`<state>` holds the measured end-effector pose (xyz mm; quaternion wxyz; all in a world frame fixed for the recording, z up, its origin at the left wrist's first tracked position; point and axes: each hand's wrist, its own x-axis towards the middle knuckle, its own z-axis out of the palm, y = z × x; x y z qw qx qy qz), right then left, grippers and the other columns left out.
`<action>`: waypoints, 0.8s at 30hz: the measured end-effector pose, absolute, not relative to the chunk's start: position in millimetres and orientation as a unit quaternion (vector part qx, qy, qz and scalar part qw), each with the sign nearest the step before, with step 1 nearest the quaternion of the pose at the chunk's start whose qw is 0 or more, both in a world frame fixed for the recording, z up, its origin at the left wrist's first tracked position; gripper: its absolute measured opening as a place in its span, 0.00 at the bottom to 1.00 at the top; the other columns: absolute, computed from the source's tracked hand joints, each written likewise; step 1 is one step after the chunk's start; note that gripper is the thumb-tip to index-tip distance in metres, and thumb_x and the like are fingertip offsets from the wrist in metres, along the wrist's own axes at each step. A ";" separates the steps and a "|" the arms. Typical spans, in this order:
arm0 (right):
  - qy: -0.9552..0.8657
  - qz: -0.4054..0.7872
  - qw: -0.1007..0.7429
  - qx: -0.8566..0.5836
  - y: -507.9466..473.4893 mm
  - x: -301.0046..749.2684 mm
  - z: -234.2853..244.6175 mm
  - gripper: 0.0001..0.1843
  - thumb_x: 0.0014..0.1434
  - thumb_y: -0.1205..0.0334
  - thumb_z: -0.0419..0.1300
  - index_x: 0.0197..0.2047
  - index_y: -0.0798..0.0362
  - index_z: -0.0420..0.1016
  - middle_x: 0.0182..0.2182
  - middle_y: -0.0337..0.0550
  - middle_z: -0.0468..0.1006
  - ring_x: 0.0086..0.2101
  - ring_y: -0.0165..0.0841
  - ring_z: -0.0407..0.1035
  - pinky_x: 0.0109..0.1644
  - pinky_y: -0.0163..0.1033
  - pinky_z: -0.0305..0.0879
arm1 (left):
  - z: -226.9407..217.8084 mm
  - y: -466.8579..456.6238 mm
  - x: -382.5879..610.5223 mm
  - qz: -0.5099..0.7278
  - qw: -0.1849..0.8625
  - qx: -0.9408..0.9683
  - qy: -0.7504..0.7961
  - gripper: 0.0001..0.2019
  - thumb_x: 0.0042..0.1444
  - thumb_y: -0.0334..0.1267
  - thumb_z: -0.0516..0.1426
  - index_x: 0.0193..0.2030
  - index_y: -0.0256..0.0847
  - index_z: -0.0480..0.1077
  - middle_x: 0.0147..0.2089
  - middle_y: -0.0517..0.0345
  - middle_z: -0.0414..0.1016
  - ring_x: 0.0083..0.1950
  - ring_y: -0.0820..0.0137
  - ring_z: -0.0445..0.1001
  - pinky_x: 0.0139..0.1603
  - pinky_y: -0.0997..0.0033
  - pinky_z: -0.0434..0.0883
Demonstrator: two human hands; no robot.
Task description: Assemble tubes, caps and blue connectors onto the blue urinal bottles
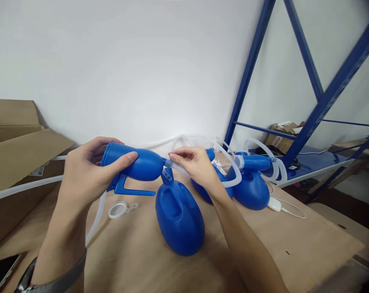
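My left hand (89,167) is closed round a blue plastic urinal funnel (141,162), which lies on its side above the table, a hooked blue arm (135,192) below it. At the funnel's narrow end, my right hand (195,162) pinches a translucent tube (179,167) close to its joint with the spout. Below and between both hands stands a blue urinal bottle (180,219) with a moulded grip. A white ring cap with a strap (117,210) lies on the table, near my left wrist. Where the tube runs behind my right hand is hidden.
More blue bottles with funnels and looped tubes (251,189) stand at the right. An open cardboard box (16,162) is on the left, a phone (3,270) at the lower left. A white device with a cable (274,204) lies right. Behind rises a blue metal rack (248,69).
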<state>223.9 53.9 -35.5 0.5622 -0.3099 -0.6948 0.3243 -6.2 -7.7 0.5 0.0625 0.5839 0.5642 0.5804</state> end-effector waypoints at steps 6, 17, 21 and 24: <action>-0.721 0.354 0.513 -0.302 55.5 235.5 -32.3 0.07 0.58 0.58 0.70 0.37 0.52 0.87 0.36 0.44 0.88 0.40 0.39 0.82 0.47 0.44 0.76 | 0.9 -4.6 -9.0 0.595 0.123 0.569 0.554 0.21 0.42 0.55 0.72 0.38 0.43 0.81 0.33 0.61 0.81 0.36 0.65 0.77 0.33 0.72 0.74; -0.834 0.167 0.430 -0.303 34.1 241.9 -22.5 0.18 0.69 0.58 0.63 0.61 0.47 0.79 0.58 0.47 0.79 0.58 0.41 0.73 0.65 0.49 0.68 | 0.7 -6.1 -12.3 0.604 0.066 0.577 0.545 0.22 0.44 0.53 0.71 0.43 0.45 0.79 0.35 0.62 0.77 0.35 0.69 0.74 0.30 0.76 0.71; -0.853 0.139 0.394 -0.314 29.4 235.5 -24.1 0.27 0.72 0.51 0.59 0.70 0.48 0.68 0.63 0.48 0.73 0.61 0.41 0.69 0.67 0.48 0.65 | 1.1 -8.4 -1.9 0.618 0.050 0.578 0.531 0.19 0.50 0.51 0.68 0.46 0.45 0.76 0.40 0.61 0.76 0.35 0.72 0.73 0.29 0.79 0.71; -0.850 0.134 0.395 -0.323 34.9 225.3 -30.8 0.24 0.73 0.51 0.59 0.68 0.49 0.69 0.55 0.47 0.78 0.51 0.39 0.74 0.57 0.45 0.69 | 1.5 -8.1 5.6 0.657 0.098 0.531 0.526 0.17 0.50 0.49 0.67 0.44 0.45 0.75 0.39 0.61 0.74 0.33 0.72 0.72 0.25 0.80 0.69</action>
